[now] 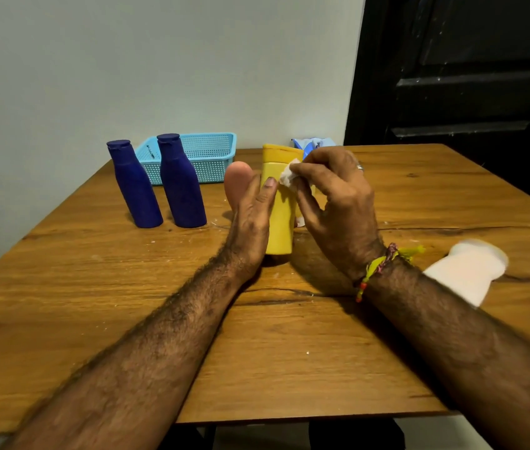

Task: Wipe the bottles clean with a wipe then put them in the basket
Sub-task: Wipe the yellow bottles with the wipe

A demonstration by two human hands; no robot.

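Observation:
A yellow bottle (279,222) stands upright on the wooden table (95,287), near its middle. My left hand (250,219) grips it from the left, thumb on its front. With my right hand (338,203) I pinch a crumpled white wipe (288,177) against the bottle's upper front. Two dark blue bottles (133,186) (181,183) stand upright to the left. Behind them a light blue basket (211,154) sits at the table's far edge. A white bottle (471,271) lies on the right, partly hidden by my right forearm.
A blue and white pack (310,143) shows behind the yellow bottle at the table's far edge. A pinkish rounded shape (237,180) sits just left of my left hand; what it is I cannot tell. A wall stands behind, a dark door at right.

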